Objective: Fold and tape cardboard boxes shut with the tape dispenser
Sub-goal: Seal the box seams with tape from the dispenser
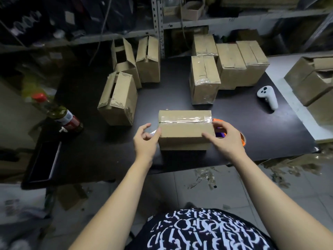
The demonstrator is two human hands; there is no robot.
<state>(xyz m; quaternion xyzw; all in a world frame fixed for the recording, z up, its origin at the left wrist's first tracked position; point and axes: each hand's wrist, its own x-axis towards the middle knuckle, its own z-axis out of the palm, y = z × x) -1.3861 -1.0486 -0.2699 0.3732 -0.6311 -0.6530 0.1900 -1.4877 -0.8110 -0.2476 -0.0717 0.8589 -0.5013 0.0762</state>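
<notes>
A closed cardboard box (183,134) lies near the table's front edge, with a strip of clear tape (185,120) along its top seam. A loose end of tape (153,132) sticks out at the box's left end. My left hand (146,139) is at that end, thumb against the box's edge and fingers loosely curled, holding nothing. My right hand (227,139) rests at the right end, its index finger on the box's top corner. The orange and purple tape dispenser (220,135) lies on the table right behind this hand and is mostly hidden by it.
Untaped boxes (119,100) stand at the back left and taped boxes (205,82) at the back right. A white controller (268,96) lies on the right of the dark table (252,134), and a bottle (63,116) on the left. More boxes (315,82) sit on a white surface at the far right.
</notes>
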